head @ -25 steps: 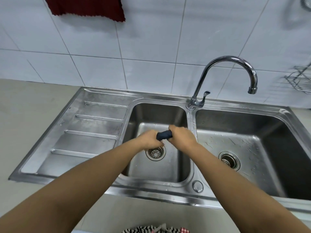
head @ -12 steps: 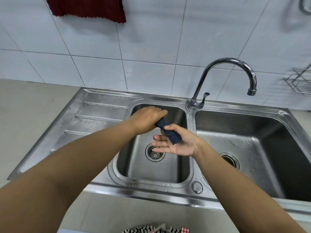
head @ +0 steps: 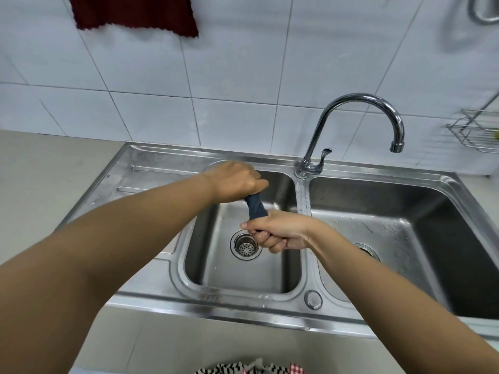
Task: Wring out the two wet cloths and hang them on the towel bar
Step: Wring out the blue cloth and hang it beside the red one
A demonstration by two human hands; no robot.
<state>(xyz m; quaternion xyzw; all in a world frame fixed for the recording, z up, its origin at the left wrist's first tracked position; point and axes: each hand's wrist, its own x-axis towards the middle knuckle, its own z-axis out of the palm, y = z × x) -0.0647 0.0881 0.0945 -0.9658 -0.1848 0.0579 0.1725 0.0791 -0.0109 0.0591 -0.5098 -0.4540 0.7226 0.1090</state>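
A dark blue cloth (head: 255, 207) is twisted into a tight roll over the left sink basin (head: 243, 276). My left hand (head: 234, 180) grips its upper end, fingers curled round it. My right hand (head: 278, 231) grips the lower end just above the drain (head: 245, 244). Only a short stretch of the roll shows between the two fists. A dark red cloth (head: 135, 13) hangs against the tiled wall at the top left; the bar that carries it is out of view.
A curved chrome faucet (head: 359, 125) stands between the left basin and the right basin (head: 432, 238), spout over the right one. The ribbed drainboard (head: 140, 171) lies left. A wire rack (head: 478, 133) hangs at the right wall. Patterned fabric (head: 251, 368) shows at the bottom edge.
My right hand, open under the cloth half a second ago, has closed round its lower end. The roll has turned from level to nearly upright, with my left hand raised above my right.
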